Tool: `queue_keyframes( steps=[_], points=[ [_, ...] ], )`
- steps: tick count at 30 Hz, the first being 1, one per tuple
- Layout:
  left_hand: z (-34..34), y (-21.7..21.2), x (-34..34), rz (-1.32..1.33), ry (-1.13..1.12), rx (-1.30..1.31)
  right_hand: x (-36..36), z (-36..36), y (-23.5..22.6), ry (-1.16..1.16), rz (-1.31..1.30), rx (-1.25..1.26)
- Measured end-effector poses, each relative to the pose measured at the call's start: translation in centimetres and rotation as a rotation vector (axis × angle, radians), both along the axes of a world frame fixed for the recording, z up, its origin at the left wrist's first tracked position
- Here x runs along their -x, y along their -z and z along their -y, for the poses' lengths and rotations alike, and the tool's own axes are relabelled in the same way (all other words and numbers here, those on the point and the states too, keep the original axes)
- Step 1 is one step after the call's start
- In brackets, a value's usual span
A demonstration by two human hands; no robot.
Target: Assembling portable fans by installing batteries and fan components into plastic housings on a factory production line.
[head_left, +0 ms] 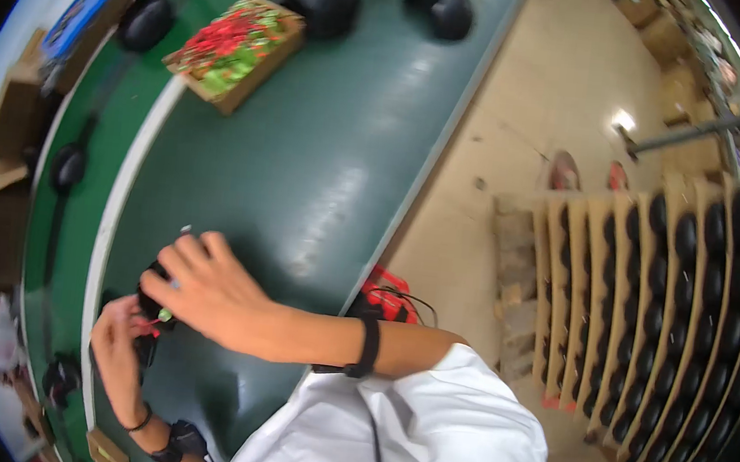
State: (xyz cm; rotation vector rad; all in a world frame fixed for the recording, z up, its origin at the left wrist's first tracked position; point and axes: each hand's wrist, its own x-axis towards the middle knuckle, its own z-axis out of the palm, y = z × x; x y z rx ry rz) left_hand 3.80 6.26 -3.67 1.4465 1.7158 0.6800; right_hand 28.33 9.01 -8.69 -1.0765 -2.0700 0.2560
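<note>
Low over the left side of the green worktable, my two hands meet at a dark rounded object, mostly covered by my fingers. My right hand reaches across from the right and closes over its top. Below and to the left, my left hand has its fingertips bent together around a small red piece. Just beside those fingertips shows a small light green piece. How the pieces join the dark object is hidden by my hands.
A cardboard box of red and green pieces stands farther up the table. Black rounded shells lie near it. A green conveyor runs along the left with more shells. Stacked rows of black shells between cardboard sheets fill the right floor.
</note>
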Motion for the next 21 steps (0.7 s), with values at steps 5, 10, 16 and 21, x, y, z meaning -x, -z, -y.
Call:
queue_keyframes(
  steps=[5,10,16,21],
  points=[
    [0.6,-0.3,-4.7,-0.034,-0.03,-0.039,-0.9,0.5,-0.4,0.018,0.057,0.202],
    [1.6,-2.2,-5.5,-0.207,-0.019,-0.067,-1.4,-1.4,-3.1,-0.166,0.129,0.243],
    [2.3,-1.5,-7.1,-0.186,-0.216,-0.09,-1.1,-2.4,-3.8,-0.149,0.222,0.297],
    [2.7,-0.3,-8.4,-0.278,-0.257,-0.232,-1.4,-3.5,-2.7,-0.161,0.202,0.169]
  ],
)
